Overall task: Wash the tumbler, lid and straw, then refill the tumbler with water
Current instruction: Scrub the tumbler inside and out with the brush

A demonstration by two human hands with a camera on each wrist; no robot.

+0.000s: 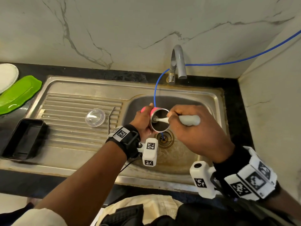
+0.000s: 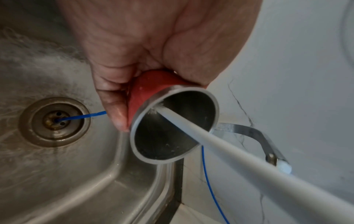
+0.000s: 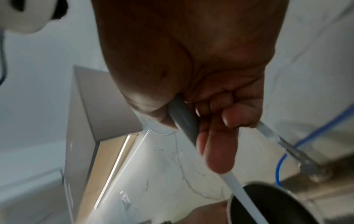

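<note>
My left hand (image 1: 145,119) grips the pink tumbler (image 1: 159,126) with its steel rim, tilted over the sink basin, mouth toward me. My right hand (image 1: 175,113) holds a bottle brush (image 1: 189,120) by its grey handle, and the bristle head is inside the tumbler's mouth. In the left wrist view the white brush shaft (image 2: 210,144) runs into the tumbler (image 2: 141,97), held by the left hand (image 2: 153,45). The right hand (image 3: 201,75) curls round the brush handle (image 3: 184,122) above the tumbler (image 3: 268,206). The clear lid (image 1: 95,117) and a bent metal straw (image 1: 108,123) lie on the drainboard.
The grey faucet (image 1: 177,62) stands behind the basin. A blue tube (image 1: 156,88) runs from the wall down into the drain (image 1: 164,139). A black container (image 1: 24,138), a green tray (image 1: 19,93) and a white plate (image 1: 7,75) sit at left.
</note>
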